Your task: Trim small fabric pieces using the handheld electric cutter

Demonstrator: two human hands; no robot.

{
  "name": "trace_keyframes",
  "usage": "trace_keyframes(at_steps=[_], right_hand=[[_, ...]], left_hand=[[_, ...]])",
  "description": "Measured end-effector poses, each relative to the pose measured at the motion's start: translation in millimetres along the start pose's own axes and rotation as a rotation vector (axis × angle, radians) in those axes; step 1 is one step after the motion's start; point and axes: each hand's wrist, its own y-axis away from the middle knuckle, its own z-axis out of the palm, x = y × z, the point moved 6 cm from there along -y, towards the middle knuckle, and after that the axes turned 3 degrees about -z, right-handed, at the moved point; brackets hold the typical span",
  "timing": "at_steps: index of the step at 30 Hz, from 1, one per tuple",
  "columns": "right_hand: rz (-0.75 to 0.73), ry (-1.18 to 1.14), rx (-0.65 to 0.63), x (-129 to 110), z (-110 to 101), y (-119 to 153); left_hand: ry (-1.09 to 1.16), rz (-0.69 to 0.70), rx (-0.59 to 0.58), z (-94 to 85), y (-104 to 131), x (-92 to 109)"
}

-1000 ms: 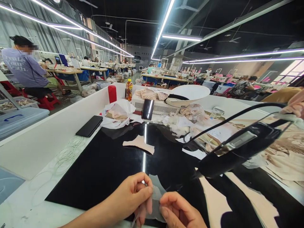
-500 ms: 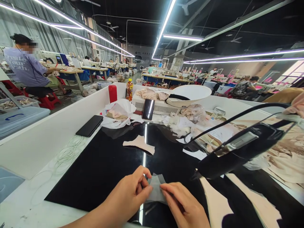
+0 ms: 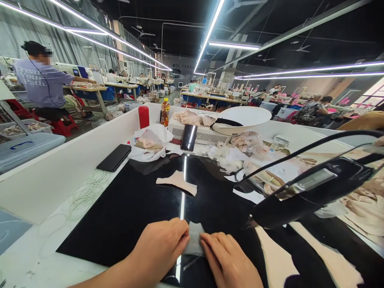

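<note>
A small, thin, see-through whitish piece of fabric (image 3: 195, 239) lies between my hands, low over the glossy black board (image 3: 120, 224). My left hand (image 3: 163, 244) is closed on its left edge, thumb against curled fingers. On the right edge, my right hand (image 3: 230, 256) pinches with its fingertips pressed together. Both hands hide the fabric's sides. Farther up the board rests a curved beige fabric piece (image 3: 177, 183), touched by neither hand. Right of my right hand lie beige cut pieces (image 3: 279, 256), partly under a black elongated device (image 3: 318, 192) with a cable.
White walls (image 3: 75, 164) border the table. A black phone (image 3: 114, 157), a plastic bag (image 3: 150, 142) and a propped phone (image 3: 189, 137) stand along the far side. Bagged fabric scraps (image 3: 246, 150) pile up at the right. A seated person (image 3: 45, 84) works at the far left.
My left fingers have come down and closed over the fabric's left edge. Less of the fabric's top shows between my hands. At the far left, the seated person's arm now reaches forward.
</note>
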Motion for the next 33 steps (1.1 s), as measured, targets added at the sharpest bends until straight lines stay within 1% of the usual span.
trace_keyframes(at_steps=[6, 10, 14, 16, 20, 26, 28, 30, 33], right_hand=[[-0.007, 0.038, 0.042, -3, 0, -3], [-0.023, 0.054, 0.043, -6, 0, -4], [0.008, 0.07, 0.035, -6, 3, -2], [0.019, 0.077, 0.063, -6, 3, -1], [-0.011, 0.079, 0.095, -8, 0, -4], [-0.004, 0.104, -0.003, -10, 0, -4], [-0.01, 0.109, 0.0, -10, 1, -3], [-0.031, 0.105, 0.013, -11, 2, -2], [-0.026, 0.102, 0.025, -10, 3, -2]], left_hand=[[-0.017, -0.003, -0.01, -0.1, 0, 0], [-0.016, -0.006, -0.011, 0.6, -1, -1], [-0.019, -0.008, -0.025, 1.2, -1, 0], [-0.01, -0.008, -0.029, 1.0, -1, 0], [0.005, -0.018, -0.046, 0.7, -2, -1], [-0.029, -0.024, -0.082, -0.4, -2, 1], [-0.045, -0.02, -0.087, 0.0, -1, 1], [-0.071, -0.008, -0.057, -0.6, 0, 1], [-0.136, 0.089, 0.076, -5.8, 0, 4]])
